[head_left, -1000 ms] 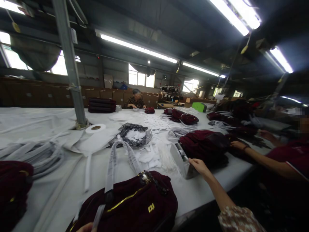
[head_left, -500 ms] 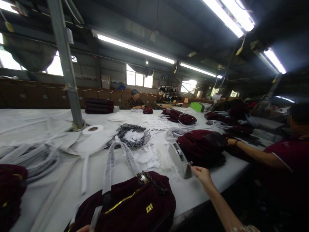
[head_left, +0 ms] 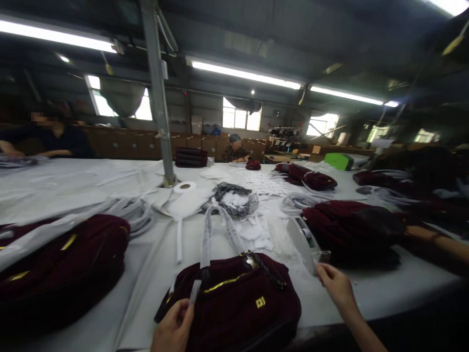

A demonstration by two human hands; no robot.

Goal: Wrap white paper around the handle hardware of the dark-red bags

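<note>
A dark red velvet bag [head_left: 238, 303] with gold trim and wrapped handles lies on the white table [head_left: 366, 288] in front of me. My left hand [head_left: 172, 330] pinches the lower end of one wrapped handle strap [head_left: 196, 288] at the bag's left side. My right hand [head_left: 335, 286] is out to the right of the bag, fingers curled close to the cutting end of a clear tape dispenser [head_left: 306, 239]. I cannot make out anything between those fingers.
A pile of dark red bags [head_left: 62, 269] lies at left, another [head_left: 351, 230] at right behind the dispenser. White straps, paper pieces, a tape roll [head_left: 184, 187] and a steel post [head_left: 157, 93] stand mid-table. People sit at far left, far side and right.
The view has swung left and down. My left hand has come up into view on the strap. My right hand has drawn back from the dispenser's end toward me.
</note>
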